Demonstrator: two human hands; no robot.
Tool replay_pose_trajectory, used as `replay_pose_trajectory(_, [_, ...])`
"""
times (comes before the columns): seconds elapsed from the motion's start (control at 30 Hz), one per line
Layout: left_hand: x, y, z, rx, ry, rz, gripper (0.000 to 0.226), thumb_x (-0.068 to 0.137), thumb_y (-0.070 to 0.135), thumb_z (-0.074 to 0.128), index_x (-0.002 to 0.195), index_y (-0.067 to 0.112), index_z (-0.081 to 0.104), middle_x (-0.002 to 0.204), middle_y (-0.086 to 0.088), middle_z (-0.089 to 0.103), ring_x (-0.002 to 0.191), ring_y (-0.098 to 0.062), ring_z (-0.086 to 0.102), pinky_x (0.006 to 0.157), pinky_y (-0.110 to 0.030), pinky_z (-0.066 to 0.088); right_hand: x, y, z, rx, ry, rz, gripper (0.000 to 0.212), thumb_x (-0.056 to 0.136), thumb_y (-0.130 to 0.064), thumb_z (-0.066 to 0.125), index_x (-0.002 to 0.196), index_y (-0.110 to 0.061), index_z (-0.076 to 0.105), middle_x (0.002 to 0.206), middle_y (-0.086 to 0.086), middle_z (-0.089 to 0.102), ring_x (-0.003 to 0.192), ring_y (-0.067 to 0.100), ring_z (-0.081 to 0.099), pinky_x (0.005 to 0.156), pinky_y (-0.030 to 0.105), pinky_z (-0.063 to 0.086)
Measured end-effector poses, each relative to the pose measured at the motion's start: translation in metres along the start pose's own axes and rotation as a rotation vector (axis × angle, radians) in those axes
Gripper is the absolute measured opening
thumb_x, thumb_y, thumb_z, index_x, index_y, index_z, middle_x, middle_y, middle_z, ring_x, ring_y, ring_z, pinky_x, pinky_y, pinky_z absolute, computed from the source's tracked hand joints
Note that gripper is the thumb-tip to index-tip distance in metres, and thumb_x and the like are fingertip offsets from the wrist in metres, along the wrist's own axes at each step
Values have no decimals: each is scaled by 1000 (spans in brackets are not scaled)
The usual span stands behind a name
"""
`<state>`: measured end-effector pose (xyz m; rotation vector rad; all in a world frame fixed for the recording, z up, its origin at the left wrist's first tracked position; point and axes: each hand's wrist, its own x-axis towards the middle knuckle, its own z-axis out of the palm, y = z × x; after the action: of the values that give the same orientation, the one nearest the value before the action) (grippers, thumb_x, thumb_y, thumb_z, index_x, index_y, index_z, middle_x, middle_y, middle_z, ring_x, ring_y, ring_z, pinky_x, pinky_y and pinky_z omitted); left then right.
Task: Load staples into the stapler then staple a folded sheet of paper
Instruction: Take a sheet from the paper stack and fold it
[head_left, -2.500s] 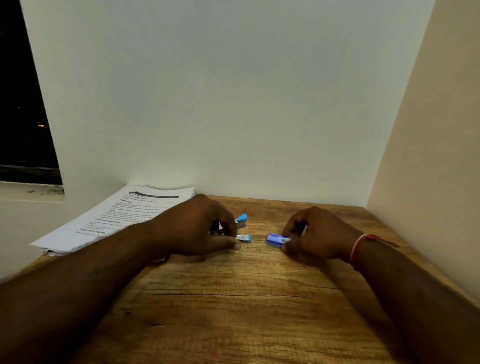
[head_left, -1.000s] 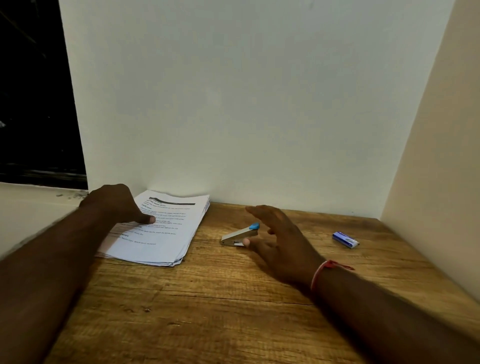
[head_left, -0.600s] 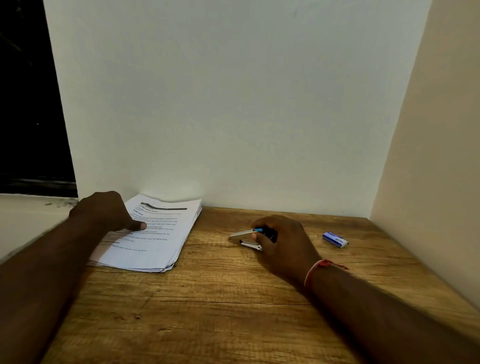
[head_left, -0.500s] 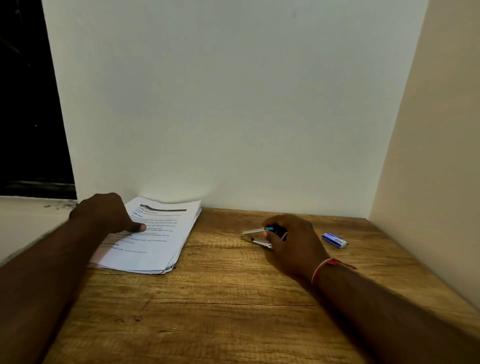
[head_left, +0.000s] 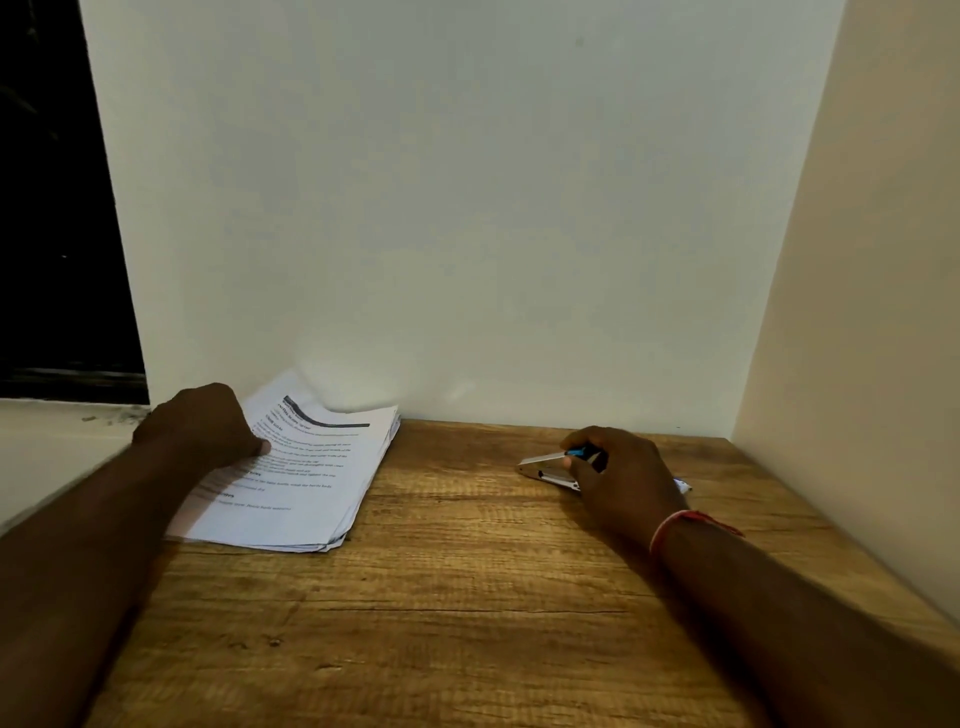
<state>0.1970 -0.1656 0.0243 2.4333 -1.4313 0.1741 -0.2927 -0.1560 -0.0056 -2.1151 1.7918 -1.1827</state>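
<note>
Wooden table (head_left: 467, 623) is running under both forearms, grain going side to side. Red thread bracelet (head_left: 670, 526) is sitting on the right wrist. Right hand (head_left: 626, 480) is curling round the back end of the stapler (head_left: 545, 466), fingers and thumb closing on it near the blue tip. The metal nose is sticking out of the fist toward the left hand, and its top arm is angling slightly up off the base. Can't tell whether the base is touching the table or hanging just above it. A small blue-and-white staple box (head_left: 683, 486) is peeking out just behind the right hand on its outer side, mostly hidden. Left hand (head_left: 200, 431) is well apart from the right, working at the near-left part of a printed paper stack (head_left: 311, 488). Its thumb is pressing on the top sheet (head_left: 317, 415) and its fingers are curling over that sheet's left edge, so it is gripping the sheet. The fingertips underneath are hidden. The far end of the sheet is lifting off the stack and blurring, just beyond the left hand. The stack is lying flat between the two hands, closer to the left. A plain wall (head_left: 467, 208) is standing right behind both hands, and a dark window (head_left: 52, 208) is showing beyond the left hand.
</note>
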Motion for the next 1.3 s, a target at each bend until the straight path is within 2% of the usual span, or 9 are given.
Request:
replay_pose_trajectory(0.17, [1, -7, -12, -175, 43, 84, 57, 99, 50, 81, 129, 2, 77, 143, -21, 71, 132, -39, 66, 103, -41, 53, -1, -4, -5, 70, 76, -36, 50, 92, -46, 85, 138, -33, 71, 117, -15, 71, 117, 14, 62, 103, 43, 57])
replay_pose_trajectory(0.33, [-34, 21, -41, -636, 106, 97, 31, 102, 39, 82, 100, 9, 75, 107, -12, 75, 93, -30, 65, 83, -37, 45, -6, -17, -16, 210, 260, -149, 35, 99, -45, 74, 133, -34, 73, 116, -25, 67, 117, 9, 61, 98, 39, 55])
replay_pose_trajectory(0.5, [-70, 63, -50, -1324, -38, 69, 29, 103, 32, 81, 119, 8, 77, 106, -9, 83, 83, -24, 79, 64, -27, 64, -15, -38, -23, 608, 260, -99, 19, 104, -37, 73, 118, -27, 80, 105, -12, 81, 101, 6, 76, 90, 31, 64])
replay_pose_trajectory(0.6, [-82, 86, -45, -1502, -163, 88, 42, 101, 33, 82, 133, 7, 73, 117, -13, 85, 101, -33, 85, 84, -44, 71, -22, -52, -21, 825, 101, -19, 24, 102, -38, 74, 119, -21, 80, 104, -1, 84, 95, 18, 82, 84, 36, 69])
replay_pose_trajectory(0.77, [-110, 118, -33, -1491, -258, 241, 30, 103, 30, 79, 126, 10, 74, 110, -11, 87, 93, -27, 86, 64, -31, 66, -25, -55, -19, 1017, -122, 101, 40, 92, -34, 83, 125, -13, 79, 112, 6, 86, 104, 29, 83, 96, 49, 66])
replay_pose_trajectory(0.87, [-114, 123, -29, -1432, -301, 309, 24, 101, 32, 81, 114, 12, 73, 108, -13, 87, 93, -26, 84, 73, -35, 63, -22, -51, -20, 1016, -109, 130, 24, 97, -11, 81, 120, -9, 81, 112, 7, 87, 105, 29, 84, 99, 52, 66])
replay_pose_trajectory(1.03, [-108, 111, -30, -1327, -395, 405, 15, 104, 18, 77, 98, 4, 77, 105, -14, 87, 87, -24, 85, 73, -31, 70, -17, -39, -22, 984, -89, 163, 17, 96, -8, 82, 113, -8, 83, 108, 11, 87, 104, 35, 84, 95, 51, 68])
replay_pose_trajectory(1.13, [-102, 101, -28, -1277, -426, 443, 17, 101, 15, 80, 105, -2, 79, 107, -15, 87, 92, -26, 85, 82, -37, 72, -15, -36, -25, 991, -103, 182, 17, 96, -8, 82, 113, -3, 82, 108, 15, 86, 106, 41, 82, 91, 49, 69])
replay_pose_trajectory(1.3, [-100, 99, -27, -1253, -450, 482, 17, 98, 11, 83, 109, -2, 81, 110, -18, 87, 94, -25, 86, 79, -32, 71, -10, -30, -30, 976, -147, 192, 20, 96, -8, 81, 114, -1, 81, 114, 18, 84, 110, 46, 80, 106, 68, 59])
